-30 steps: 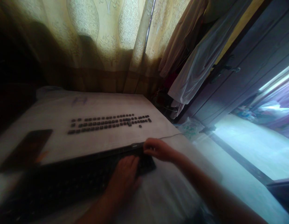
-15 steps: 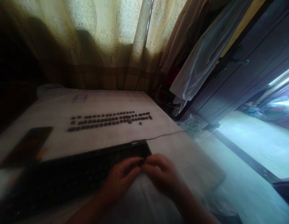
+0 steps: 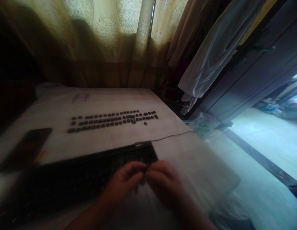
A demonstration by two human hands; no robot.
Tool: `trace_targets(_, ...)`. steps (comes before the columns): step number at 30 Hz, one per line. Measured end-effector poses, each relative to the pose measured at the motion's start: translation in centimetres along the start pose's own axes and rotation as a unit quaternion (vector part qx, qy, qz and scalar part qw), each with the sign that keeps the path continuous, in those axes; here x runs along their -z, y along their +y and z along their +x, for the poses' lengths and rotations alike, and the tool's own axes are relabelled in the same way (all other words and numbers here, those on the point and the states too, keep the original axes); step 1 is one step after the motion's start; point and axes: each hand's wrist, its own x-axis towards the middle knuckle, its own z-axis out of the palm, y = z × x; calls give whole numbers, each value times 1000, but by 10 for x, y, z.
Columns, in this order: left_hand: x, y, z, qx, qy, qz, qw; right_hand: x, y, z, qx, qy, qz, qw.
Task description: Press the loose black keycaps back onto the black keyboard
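The left hand (image 3: pixel 125 179) and the right hand (image 3: pixel 164 182) have their fingertips closed together on a small dark piece (image 3: pixel 145 170), perhaps a keycap, near the right end of the black keyboard (image 3: pixel 74 179). The present step seems to be handling this piece; the next move calls for a steady pinch. The keyboard lies on the desk (image 3: pixel 115 99), its long axis slanting from lower left to upper right, its back edge facing the loose keycaps (image 3: pixel 108 120).

The black keyboard (image 3: pixel 74 179) lies flat — beyond its far edge, loose dark keycaps (image 3: pixel 112 119) form three rough rows — one stray cap (image 3: pixel 145 123) nearer.
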Motion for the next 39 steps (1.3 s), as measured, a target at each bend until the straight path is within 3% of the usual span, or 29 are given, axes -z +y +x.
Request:
trace_targets(12, 3, -8, 7, 80, 2, 11, 997, -11, 11, -20, -65, 8, 44, 997)
trace_targets(22, 5, -14, 7, 81, -24, 53, 995, -11, 9, -19, -94, 30, 62, 993)
trace_targets(30, 5, -15, 3, 90, 0, -8, 996, -10, 7, -20, -112, 33, 48, 992)
trace_targets(39, 0, -10, 3, 108, 13, 21, 994, -10, 7, -23, -115, 34, 56, 991)
